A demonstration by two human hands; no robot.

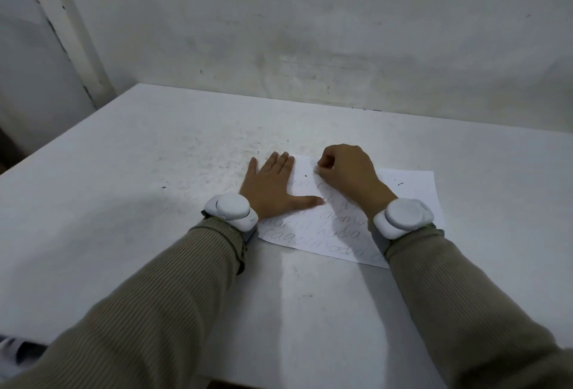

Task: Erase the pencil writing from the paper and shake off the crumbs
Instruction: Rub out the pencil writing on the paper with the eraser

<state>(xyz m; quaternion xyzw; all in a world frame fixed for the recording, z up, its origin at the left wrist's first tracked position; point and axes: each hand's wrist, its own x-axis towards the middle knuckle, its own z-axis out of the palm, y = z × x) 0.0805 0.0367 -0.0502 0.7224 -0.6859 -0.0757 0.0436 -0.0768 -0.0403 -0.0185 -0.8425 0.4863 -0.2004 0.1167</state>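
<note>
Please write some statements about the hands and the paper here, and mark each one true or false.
1. The left hand lies flat, fingers straight, across the left edge of the paper. True.
2. The right hand rests open beside the paper. False: over the paper's far edge, its curled fingers pinch a small pale thing, probably the eraser.
3. Pencil writing shows on the paper's near part. True.
4. The paper is lifted into the air. False: it lies flat on the table.
5. Only one wrist carries a white device. False: the left wrist device and the right wrist device both show.
</note>
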